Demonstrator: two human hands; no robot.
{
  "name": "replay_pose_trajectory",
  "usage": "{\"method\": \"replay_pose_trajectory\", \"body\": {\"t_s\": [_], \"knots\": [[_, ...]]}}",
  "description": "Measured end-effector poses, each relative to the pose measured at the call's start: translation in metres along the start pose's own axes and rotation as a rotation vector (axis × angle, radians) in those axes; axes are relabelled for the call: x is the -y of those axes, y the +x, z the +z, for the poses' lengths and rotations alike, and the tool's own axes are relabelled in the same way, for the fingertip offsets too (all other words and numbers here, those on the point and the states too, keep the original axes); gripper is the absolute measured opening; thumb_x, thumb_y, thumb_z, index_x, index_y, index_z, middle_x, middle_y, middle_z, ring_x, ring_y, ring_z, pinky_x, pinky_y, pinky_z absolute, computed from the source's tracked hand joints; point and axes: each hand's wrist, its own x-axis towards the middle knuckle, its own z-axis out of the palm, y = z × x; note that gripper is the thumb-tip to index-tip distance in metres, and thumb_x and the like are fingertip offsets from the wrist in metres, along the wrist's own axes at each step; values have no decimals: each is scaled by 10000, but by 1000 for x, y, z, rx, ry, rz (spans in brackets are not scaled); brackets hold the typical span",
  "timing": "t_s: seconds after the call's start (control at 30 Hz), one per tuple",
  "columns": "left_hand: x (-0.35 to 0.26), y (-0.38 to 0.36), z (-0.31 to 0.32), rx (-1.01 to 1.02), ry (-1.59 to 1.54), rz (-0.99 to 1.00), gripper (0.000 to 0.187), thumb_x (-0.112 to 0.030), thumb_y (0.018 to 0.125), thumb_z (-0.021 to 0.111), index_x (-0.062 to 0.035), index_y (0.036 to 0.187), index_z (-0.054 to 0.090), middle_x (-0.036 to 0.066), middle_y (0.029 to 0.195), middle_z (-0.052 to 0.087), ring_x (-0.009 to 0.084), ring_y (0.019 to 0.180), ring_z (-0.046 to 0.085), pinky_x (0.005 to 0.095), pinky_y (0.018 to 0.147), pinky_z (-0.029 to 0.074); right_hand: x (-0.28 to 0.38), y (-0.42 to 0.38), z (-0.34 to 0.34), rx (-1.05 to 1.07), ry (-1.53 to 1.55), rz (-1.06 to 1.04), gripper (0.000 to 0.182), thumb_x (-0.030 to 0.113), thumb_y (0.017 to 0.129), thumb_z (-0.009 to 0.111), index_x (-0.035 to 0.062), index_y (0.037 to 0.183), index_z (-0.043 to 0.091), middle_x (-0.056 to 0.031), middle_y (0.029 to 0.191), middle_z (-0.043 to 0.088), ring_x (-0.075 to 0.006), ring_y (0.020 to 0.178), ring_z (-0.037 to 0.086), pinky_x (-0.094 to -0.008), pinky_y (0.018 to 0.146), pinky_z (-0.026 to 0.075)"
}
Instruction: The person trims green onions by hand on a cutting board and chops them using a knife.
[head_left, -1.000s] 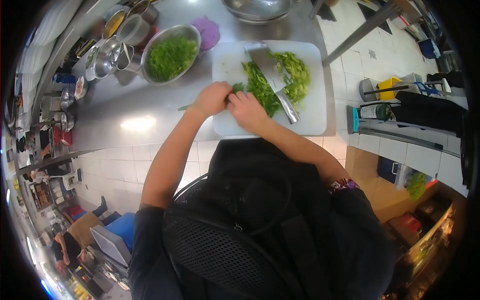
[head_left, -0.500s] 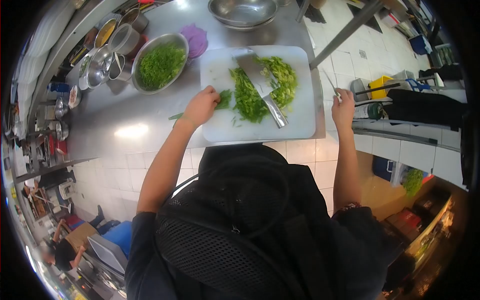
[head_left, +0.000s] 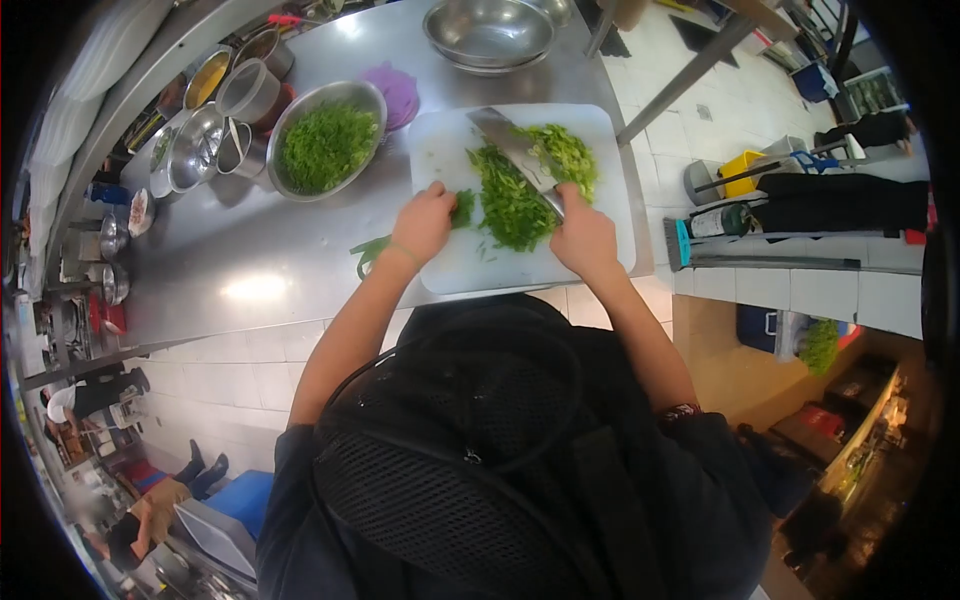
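Observation:
My left hand [head_left: 422,222] is closed around a small bunch of green onions [head_left: 463,208] at the left edge of the white cutting board [head_left: 445,270]. Their long leaves trail out behind the hand onto the steel table. My right hand [head_left: 585,235] grips the handle of a cleaver [head_left: 512,148], which lies slanted over the chopped greens. Darker chopped green onions [head_left: 515,210] are heaped left of and below the blade. Paler chopped pieces [head_left: 570,155] lie to its right. Most of the handle is hidden by my fingers.
A steel bowl of chopped greens [head_left: 325,148] stands left of the board, beside a purple cloth-like item [head_left: 390,95]. Stacked steel bowls [head_left: 490,35] sit behind. More containers [head_left: 200,150] line the left. A metal post [head_left: 690,75] rises at right. People [head_left: 150,520] are at lower left.
My right hand has come in from beyond the board's right side, where it held something thin, and has taken hold of the cleaver's handle. My left hand stays on the green onions.

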Motion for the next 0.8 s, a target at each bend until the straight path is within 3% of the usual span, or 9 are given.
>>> {"method": "replay_pose_trajectory", "body": {"t_s": [0.07,0.13,0.23,0.4,0.57,0.67,0.8], "knots": [[-1,-1,0,-33,44,3,166,-10,849,647,-54,999,704,131,1104,646,380,1039,657,481,890,536,10,2,-4,38,78,13,493,145,895,703,68,1333,491,-236,1016,666,-436,902,696,-525,778,539],[-3,-1,0,-57,89,4,167,-15,848,640,-54,997,704,135,1108,647,390,1045,655,487,902,538,24,-5,6,6,613,-19,452,200,934,688,78,1324,497,-260,930,715,-487,853,692,-554,745,538],[-4,9,-1,16,79,-35,199,-40,842,654,-49,1038,691,162,1111,651,408,1027,673,501,895,550,60,-7,18,32,473,-110,398,252,994,638,75,1320,495,-272,901,710,-512,849,678,-589,748,521],[-4,20,-1,151,73,-56,285,-52,854,646,-12,1137,652,241,1119,653,426,982,709,497,881,570,88,3,44,128,294,-80,398,253,1014,607,60,1334,473,-304,879,699,-524,843,672,-609,756,513],[-4,24,0,178,79,-62,280,-68,887,632,-11,1160,663,233,1147,656,414,1029,700,483,913,565,93,-39,34,187,363,15,382,228,1015,603,26,1309,467,-327,857,689,-537,841,672,-628,760,505],[-8,20,-8,232,88,-58,260,-77,916,616,-26,1164,675,223,1168,654,400,1055,694,474,924,562,87,-17,74,151,346,-17,394,215,1007,609,10,1311,464,-338,863,686,-542,848,671,-627,768,507],[-1,20,-8,205,64,-47,244,-87,913,620,-43,1143,687,222,1144,653,408,1042,691,483,913,559,110,-5,32,92,313,-97,388,209,998,615,9,1296,466,-336,852,686,-549,832,668,-646,764,502]]}}
